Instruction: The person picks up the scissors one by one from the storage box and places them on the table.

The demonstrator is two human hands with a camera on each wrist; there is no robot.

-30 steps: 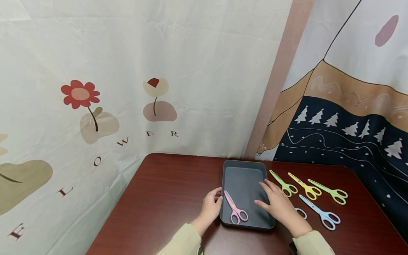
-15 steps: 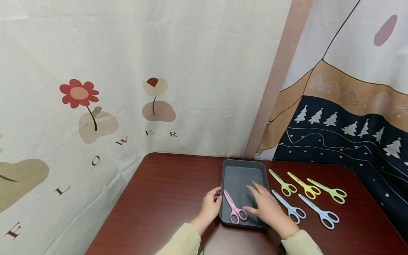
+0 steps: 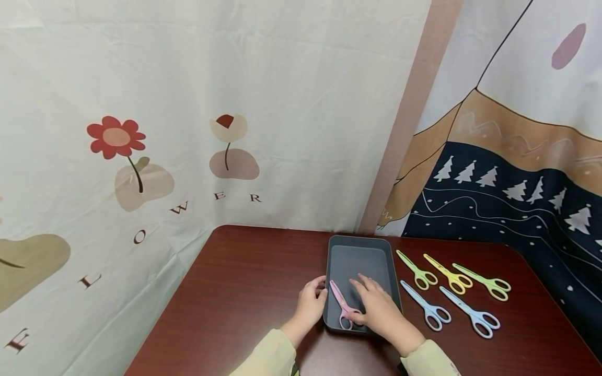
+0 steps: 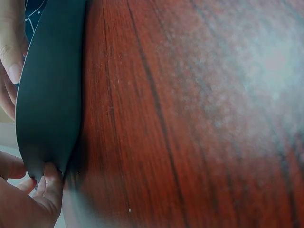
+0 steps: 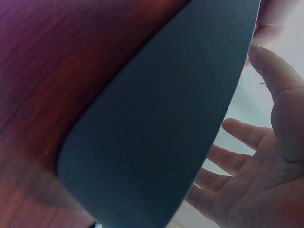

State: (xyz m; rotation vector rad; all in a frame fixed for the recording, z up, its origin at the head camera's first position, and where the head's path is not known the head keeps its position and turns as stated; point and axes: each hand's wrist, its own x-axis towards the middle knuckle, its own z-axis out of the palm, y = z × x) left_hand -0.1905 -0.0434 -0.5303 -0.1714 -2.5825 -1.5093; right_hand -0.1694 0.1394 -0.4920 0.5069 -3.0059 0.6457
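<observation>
A dark grey rectangular tray [image 3: 359, 259] lies on the table in the head view, with pink scissors [image 3: 339, 297] inside along its left side. My left hand [image 3: 310, 304] holds the tray's left edge; in the left wrist view its fingers [image 4: 53, 180] press the outer wall, the thumb on the rim side. Over the tray's front part is my right hand [image 3: 382, 314], fingers spread, its thumb overlapping the pink handles, which are partly hidden. The right wrist view shows those relaxed fingers [image 5: 244, 133] above the tray wall with nothing between them.
Right of the tray lie several scissors: green ones [image 3: 417, 270] nearest it at the back, yellow ones [image 3: 444, 271], another green pair [image 3: 484, 282], and two blue pairs [image 3: 420, 302] in front. A dark red wooden table [image 3: 244, 282] carries everything, with printed curtains [image 3: 291, 104] behind.
My right hand has moved left, from the tray's right edge to the pink handles, uncovering the nearer blue scissors. The left hand and tray have stayed in place.
</observation>
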